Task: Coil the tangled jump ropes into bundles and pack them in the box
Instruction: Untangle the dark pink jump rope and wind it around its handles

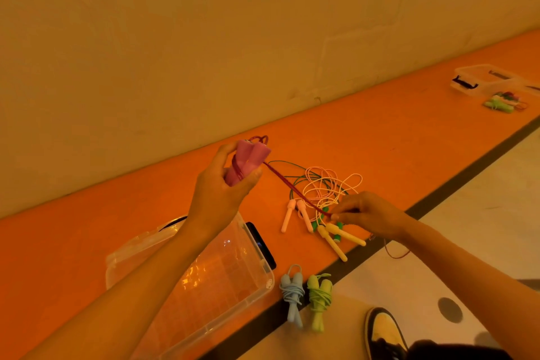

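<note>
Orange mat; cord between right fingers

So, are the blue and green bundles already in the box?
No, the blue bundle and the green bundle lie outside, beside the clear box.

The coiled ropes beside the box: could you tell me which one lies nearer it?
The blue rope; it lies between the box and the green rope.
</note>
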### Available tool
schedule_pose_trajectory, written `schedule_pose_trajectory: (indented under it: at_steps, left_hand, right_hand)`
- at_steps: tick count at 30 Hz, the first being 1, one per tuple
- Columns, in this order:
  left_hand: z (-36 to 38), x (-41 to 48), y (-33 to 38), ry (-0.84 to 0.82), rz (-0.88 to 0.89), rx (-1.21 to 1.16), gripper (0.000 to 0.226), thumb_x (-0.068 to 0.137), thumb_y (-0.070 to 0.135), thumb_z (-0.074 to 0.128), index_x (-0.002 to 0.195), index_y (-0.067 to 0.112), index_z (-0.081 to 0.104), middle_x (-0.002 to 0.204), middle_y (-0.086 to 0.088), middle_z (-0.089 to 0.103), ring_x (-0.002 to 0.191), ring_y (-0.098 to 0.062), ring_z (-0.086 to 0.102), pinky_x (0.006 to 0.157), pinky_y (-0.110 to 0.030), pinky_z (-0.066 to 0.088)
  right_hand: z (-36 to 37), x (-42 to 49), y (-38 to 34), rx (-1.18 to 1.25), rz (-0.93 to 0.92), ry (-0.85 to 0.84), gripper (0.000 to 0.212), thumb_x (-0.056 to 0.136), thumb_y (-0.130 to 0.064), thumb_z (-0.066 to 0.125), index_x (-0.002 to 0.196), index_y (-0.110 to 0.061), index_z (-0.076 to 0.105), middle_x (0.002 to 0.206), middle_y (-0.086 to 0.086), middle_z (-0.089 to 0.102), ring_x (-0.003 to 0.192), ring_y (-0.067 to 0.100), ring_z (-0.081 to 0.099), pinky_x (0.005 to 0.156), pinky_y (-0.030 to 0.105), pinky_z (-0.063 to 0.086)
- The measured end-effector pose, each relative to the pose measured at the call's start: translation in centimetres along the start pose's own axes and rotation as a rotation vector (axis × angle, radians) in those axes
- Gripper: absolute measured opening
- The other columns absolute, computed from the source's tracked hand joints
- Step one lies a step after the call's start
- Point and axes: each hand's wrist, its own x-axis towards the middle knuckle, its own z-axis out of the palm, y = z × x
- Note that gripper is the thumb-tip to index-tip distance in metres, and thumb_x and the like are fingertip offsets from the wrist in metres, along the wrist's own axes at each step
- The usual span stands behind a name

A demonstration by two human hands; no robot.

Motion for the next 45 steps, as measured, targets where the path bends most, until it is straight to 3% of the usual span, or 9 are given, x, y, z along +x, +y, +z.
schedule_pose_trajectory:
  at_steps: [7, 12, 18, 21, 23, 28, 34, 42, 45]
  left_hand:
    - [-1.1, 0.9, -1.7, 0.128, -0.043, 0.201, 0.048, 0.087, 0.041, 0.073, 0.128, 0.049, 0.048, 0.102, 0.039, 0.053, 0.087, 0.008, 0.06, 0.075, -0.029, 0.053]
    - [-1.9, 1.1, -2.7, 0.134, -0.109, 0.368, 0.041, 0.088, 0.042, 0.071, 0.124, 0.045, 0.05, 0.094, 0.032, 0.057, 0.083, 0.007, 0.057, 0.074, -0.032, 0.051]
    - [-1.1, 0.8, -3.1, -0.043, -0.151, 0.565, 0.058, 0.092, 0.05, 0.063, 0.143, 0.032, 0.045, 0.124, 0.005, 0.064, 0.099, -0.017, 0.062, 0.08, -0.037, 0.053]
    - [0.2, 0.1, -2.6, -0.196, -0.091, 0.715, 0.064, 0.094, 0.057, 0.056, 0.15, 0.036, 0.035, 0.131, 0.004, 0.063, 0.107, -0.021, 0.063, 0.077, -0.032, 0.05]
    - [1.1, -0.4, -2.0, -0.308, -0.052, 0.764, 0.058, 0.094, 0.06, 0.048, 0.147, 0.037, 0.037, 0.114, 0.002, 0.069, 0.092, -0.02, 0.065, 0.068, -0.029, 0.048]
    - [3.2, -1.5, -1.5, -0.461, 0.089, 0.743, 0.058, 0.095, 0.064, 0.017, 0.139, 0.041, 0.047, 0.074, 0.002, 0.064, 0.066, -0.019, 0.061, 0.058, -0.034, 0.044]
    - [4.6, -2.7, -0.9, -0.563, 0.261, 0.649, 0.076, 0.088, 0.075, 0.001, 0.149, 0.043, 0.034, 0.066, 0.007, 0.055, 0.063, -0.017, 0.057, 0.059, -0.04, 0.047]
    - [6.8, -4.5, 1.3, -0.486, 0.359, 0.616, 0.062, 0.085, 0.083, 0.03, 0.13, 0.044, 0.048, 0.067, 0.008, 0.063, 0.063, -0.004, 0.053, 0.056, -0.021, 0.036]
    - [6.8, -4.6, 1.9, -0.395, 0.418, 0.553, 0.052, 0.088, 0.071, 0.044, 0.124, 0.037, 0.058, 0.053, 0.017, 0.048, 0.051, 0.003, 0.044, 0.053, -0.012, 0.027]
  right_hand:
    - [2.1, -0.9, -4.4, -0.232, -0.378, -0.041, 0.028, 0.092, -0.044, 0.062, 0.101, -0.024, 0.078, 0.084, -0.026, 0.057, 0.084, -0.003, 0.052, 0.074, 0.008, 0.033]
    - [1.1, -1.8, -7.0, -0.242, -0.471, 0.027, 0.035, 0.091, -0.058, 0.056, 0.103, -0.031, 0.075, 0.087, -0.014, 0.063, 0.086, 0.009, 0.054, 0.074, 0.032, 0.043]
    - [0.2, -2.2, -10.8, -0.236, -0.597, 0.007, 0.027, 0.091, -0.048, 0.062, 0.106, -0.029, 0.075, 0.088, -0.009, 0.065, 0.087, 0.013, 0.056, 0.077, 0.044, 0.045]
    - [-0.5, -2.3, -12.6, -0.19, -0.665, 0.014, 0.025, 0.092, -0.041, 0.063, 0.107, -0.026, 0.076, 0.09, -0.008, 0.067, 0.086, 0.013, 0.056, 0.078, 0.039, 0.043]
    - [-1.3, -2.1, -13.5, -0.159, -0.7, 0.069, 0.02, 0.092, -0.036, 0.065, 0.107, -0.025, 0.075, 0.09, -0.011, 0.067, 0.084, 0.008, 0.054, 0.076, 0.03, 0.04]
    - [-3.2, -1.0, -14.0, -0.016, -0.668, 0.229, 0.013, 0.091, -0.017, 0.069, 0.096, -0.008, 0.076, 0.083, -0.016, 0.061, 0.08, -0.002, 0.055, 0.071, 0.013, 0.039]
    - [-3.9, 0.1, -13.2, 0.165, -0.521, 0.353, 0.005, 0.09, -0.015, 0.071, 0.09, -0.02, 0.071, 0.08, -0.013, 0.062, 0.075, -0.002, 0.059, 0.068, 0.011, 0.04]
    - [-2.2, 0.9, -12.5, 0.126, -0.435, 0.397, 0.007, 0.09, -0.026, 0.07, 0.09, -0.02, 0.075, 0.084, -0.006, 0.067, 0.08, 0.012, 0.063, 0.071, 0.032, 0.05]
    - [-3.2, 1.0, -11.2, 0.138, -0.343, 0.45, 0.007, 0.089, -0.032, 0.07, 0.085, -0.027, 0.074, 0.084, -0.002, 0.07, 0.077, 0.015, 0.063, 0.066, 0.035, 0.049]
